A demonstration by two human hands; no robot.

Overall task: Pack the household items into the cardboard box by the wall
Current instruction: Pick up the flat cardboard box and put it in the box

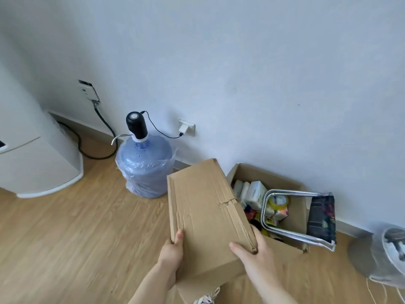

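Note:
A small closed cardboard carton is held in the air at the centre. My left hand grips its near left corner, and my right hand grips its near right corner. Just right of it, against the wall, stands the open cardboard box. Inside lie white tissue packs, a roll of yellow tape and colourful small packets. A folding stool with chrome legs and a dark patterned seat rests across the box's right side.
A blue water jug with a black pump stands left of the carton, its cable running to a wall socket. A white appliance fills the far left. A fan wrapped in plastic sits at the right edge. The floor is wood.

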